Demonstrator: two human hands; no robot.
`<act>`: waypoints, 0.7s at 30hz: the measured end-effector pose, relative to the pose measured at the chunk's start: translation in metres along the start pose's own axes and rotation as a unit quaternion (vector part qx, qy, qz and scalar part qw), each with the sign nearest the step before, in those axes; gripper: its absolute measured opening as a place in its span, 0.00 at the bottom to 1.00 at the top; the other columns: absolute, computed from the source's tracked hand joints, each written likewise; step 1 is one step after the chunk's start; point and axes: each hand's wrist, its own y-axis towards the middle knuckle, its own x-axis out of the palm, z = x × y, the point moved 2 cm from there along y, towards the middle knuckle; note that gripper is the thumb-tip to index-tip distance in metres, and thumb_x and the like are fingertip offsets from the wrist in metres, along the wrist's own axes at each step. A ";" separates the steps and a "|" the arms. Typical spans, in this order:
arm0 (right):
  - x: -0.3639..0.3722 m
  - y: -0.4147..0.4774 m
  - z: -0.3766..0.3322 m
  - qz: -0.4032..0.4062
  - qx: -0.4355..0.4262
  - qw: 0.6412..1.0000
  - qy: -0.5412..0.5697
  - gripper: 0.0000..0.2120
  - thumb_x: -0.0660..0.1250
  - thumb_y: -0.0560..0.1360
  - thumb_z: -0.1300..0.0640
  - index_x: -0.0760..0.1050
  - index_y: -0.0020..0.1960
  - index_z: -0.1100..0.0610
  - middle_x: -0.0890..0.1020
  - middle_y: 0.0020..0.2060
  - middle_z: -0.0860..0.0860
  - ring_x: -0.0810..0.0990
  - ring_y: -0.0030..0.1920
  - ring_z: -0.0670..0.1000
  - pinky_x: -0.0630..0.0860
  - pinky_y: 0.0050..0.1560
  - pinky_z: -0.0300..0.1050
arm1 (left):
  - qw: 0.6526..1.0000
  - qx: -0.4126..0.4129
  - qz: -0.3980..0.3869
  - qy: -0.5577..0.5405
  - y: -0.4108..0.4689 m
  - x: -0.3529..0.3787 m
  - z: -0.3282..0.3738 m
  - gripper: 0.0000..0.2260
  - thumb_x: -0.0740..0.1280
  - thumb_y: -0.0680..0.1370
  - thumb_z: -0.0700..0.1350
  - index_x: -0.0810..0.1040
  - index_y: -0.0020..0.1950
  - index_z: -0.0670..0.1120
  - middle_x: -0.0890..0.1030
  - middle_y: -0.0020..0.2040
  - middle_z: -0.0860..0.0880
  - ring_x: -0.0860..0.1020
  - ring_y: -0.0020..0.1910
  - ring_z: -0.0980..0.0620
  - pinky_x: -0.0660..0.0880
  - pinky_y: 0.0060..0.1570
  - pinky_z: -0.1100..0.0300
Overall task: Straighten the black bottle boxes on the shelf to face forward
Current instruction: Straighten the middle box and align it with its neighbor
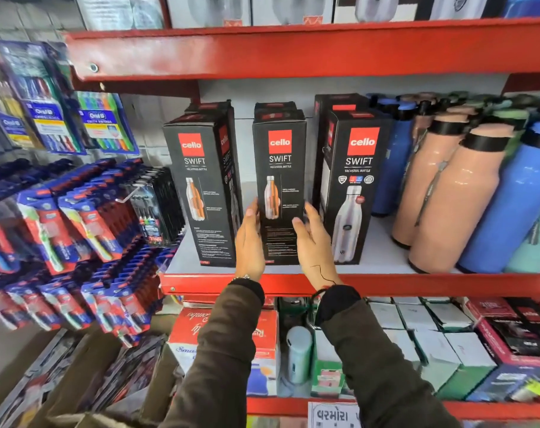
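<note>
Three black bottle boxes with red logo squares stand in front on the red-edged shelf [386,281]. The left box [201,186] is turned a little, showing its right side. The middle box [279,168] faces forward. The right box [353,186] shows a large steel bottle picture and is angled slightly left. More black boxes stand behind them. My left hand [249,242] lies flat against the middle box's left side, fingers straight. My right hand [315,242] is at that box's right lower edge, fingers spread; I cannot tell whether it touches the box.
Peach and blue bottles [441,193] crowd the shelf right of the boxes. Toothbrush packs [77,217] hang on the left. The red upper shelf [293,50] is close overhead. Below are white, red and green cartons [417,341].
</note>
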 end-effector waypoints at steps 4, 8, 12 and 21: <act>0.002 -0.001 0.001 0.010 0.003 1.000 -0.006 0.27 0.64 0.78 0.57 0.63 0.75 0.49 0.74 0.69 0.45 0.72 0.68 0.45 0.67 0.73 0.53 | 1.000 0.014 0.010 -0.010 -0.005 -0.004 0.010 0.22 0.50 0.86 0.54 0.73 0.74 0.48 0.77 0.70 0.48 0.74 0.71 0.52 0.68 0.72 0.54; 0.000 0.002 -0.003 0.032 -0.004 0.998 -0.055 0.40 0.76 0.68 0.49 0.61 0.75 0.49 0.77 0.65 0.44 0.75 0.65 0.42 0.71 0.70 0.47 | 0.999 0.037 0.011 -0.012 -0.010 -0.012 0.015 0.23 0.51 0.86 0.54 0.79 0.69 0.45 0.81 0.66 0.48 0.78 0.67 0.52 0.76 0.65 0.54; -0.001 0.002 -0.008 0.055 0.002 0.995 -0.085 0.50 0.80 0.63 0.45 0.59 0.77 0.52 0.73 0.70 0.47 0.69 0.69 0.43 0.65 0.70 0.39 | 0.998 0.060 0.019 -0.020 -0.014 -0.015 0.016 0.22 0.53 0.86 0.51 0.83 0.62 0.42 0.84 0.62 0.51 0.81 0.61 0.53 0.82 0.57 0.55; -0.004 0.002 -0.016 0.061 -0.008 0.996 -0.064 0.48 0.80 0.63 0.53 0.59 0.76 0.52 0.74 0.67 0.45 0.71 0.66 0.44 0.67 0.66 0.37 | 0.990 0.099 -0.001 0.101 0.002 -0.018 0.008 0.19 0.54 0.86 0.47 0.67 0.77 0.50 0.69 0.74 0.60 0.66 0.72 0.69 0.60 0.71 0.74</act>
